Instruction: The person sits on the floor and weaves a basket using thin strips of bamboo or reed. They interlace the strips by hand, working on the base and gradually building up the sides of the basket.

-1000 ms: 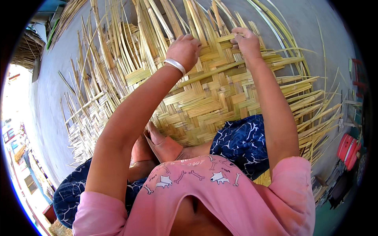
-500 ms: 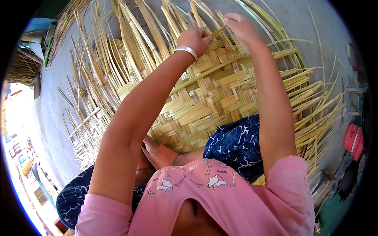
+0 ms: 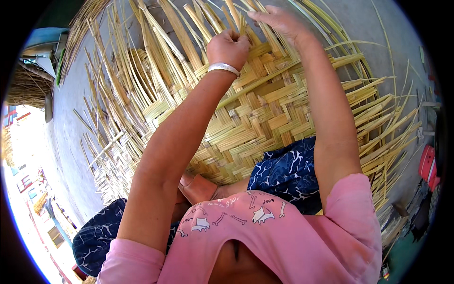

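Observation:
A half-woven mat of flat yellow-green cane strips point(image 3: 257, 120) lies on the floor before me, its loose strip ends fanning out at the far and side edges. My left hand point(image 3: 228, 49), with a silver bangle point(image 3: 223, 68) at its wrist, is closed at the mat's far part. From its fingers a short split cane strip point(image 3: 242, 24) sticks up. My right hand point(image 3: 286, 26) hovers just to the right and farther off, fingers stretched toward the left above the loose strips. Its fingers appear to hold nothing.
Long loose strips point(image 3: 182, 35) spread at the far left of the mat. My folded legs in dark blue patterned cloth point(image 3: 286, 168) rest on its near edge. Grey floor point(image 3: 66, 128) surrounds it. A red object point(image 3: 428, 165) stands at the far right, beside dark clutter.
My left hand has shifted slightly left, and the strip in it now points upward. My right hand has come off that strip, moved left and opened its fingers.

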{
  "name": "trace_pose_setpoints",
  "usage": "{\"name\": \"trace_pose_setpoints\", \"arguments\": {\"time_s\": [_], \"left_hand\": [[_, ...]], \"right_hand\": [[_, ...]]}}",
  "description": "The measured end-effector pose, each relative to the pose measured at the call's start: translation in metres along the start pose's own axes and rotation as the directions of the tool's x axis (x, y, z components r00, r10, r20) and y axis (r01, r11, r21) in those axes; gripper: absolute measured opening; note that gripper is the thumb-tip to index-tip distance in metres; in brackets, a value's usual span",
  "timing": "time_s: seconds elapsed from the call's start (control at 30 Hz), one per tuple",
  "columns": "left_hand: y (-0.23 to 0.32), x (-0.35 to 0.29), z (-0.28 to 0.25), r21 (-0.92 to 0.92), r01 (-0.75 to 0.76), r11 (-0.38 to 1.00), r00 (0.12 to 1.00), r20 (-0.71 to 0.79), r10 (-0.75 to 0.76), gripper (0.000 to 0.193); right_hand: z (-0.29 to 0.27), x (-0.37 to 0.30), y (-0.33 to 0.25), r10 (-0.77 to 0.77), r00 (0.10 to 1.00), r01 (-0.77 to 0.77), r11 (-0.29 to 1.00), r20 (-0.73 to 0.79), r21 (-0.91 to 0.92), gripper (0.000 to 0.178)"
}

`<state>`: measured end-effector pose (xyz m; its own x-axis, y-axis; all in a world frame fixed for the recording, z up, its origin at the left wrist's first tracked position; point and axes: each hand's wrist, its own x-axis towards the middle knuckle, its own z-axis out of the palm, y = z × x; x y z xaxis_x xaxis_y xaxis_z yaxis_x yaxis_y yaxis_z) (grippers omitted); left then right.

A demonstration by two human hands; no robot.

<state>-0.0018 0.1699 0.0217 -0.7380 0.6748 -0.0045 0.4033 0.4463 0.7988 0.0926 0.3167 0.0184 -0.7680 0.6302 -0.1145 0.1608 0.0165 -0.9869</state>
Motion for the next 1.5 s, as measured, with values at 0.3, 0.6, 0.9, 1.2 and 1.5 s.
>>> {"name": "trace_pose_setpoints", "arguments": {"time_s": [0.3, 0.6, 0.9, 1.2, 1.5], "left_hand": [[0.002, -0.003, -0.002, -0.023, -0.032, 0.999, 0.999, -0.028, 0.031, 0.026], [0.003, -0.004, -0.002, -0.055, -0.030, 0.998, 0.999, -0.019, 0.029, 0.025], [0.004, -0.005, 0.006, 0.000, 0.063, 0.998, 0.997, -0.053, -0.063, 0.030], [-0.017, 0.012, 0.012, 0.077, 0.082, 0.994, 0.992, 0.085, -0.088, 0.028], [-0.030, 0.026, 0.020, 0.129, 0.018, 0.992, 0.959, 0.279, -0.053, 0.026]], "right_hand": [[0.008, 0.010, 0.006, 0.083, 0.987, -0.059, 0.983, 0.137, -0.171, 0.047], [0.010, 0.013, 0.014, 0.047, 0.980, -0.034, 0.997, 0.193, -0.073, 0.047], [0.023, 0.007, 0.025, -0.046, 0.995, 0.028, 0.979, -0.086, -0.201, 0.042], [0.029, -0.001, 0.024, -0.138, 0.972, 0.051, 0.915, -0.191, -0.400, 0.053], [0.032, -0.017, 0.010, -0.132, 0.985, 0.063, 0.874, -0.112, -0.483, 0.059]]}}
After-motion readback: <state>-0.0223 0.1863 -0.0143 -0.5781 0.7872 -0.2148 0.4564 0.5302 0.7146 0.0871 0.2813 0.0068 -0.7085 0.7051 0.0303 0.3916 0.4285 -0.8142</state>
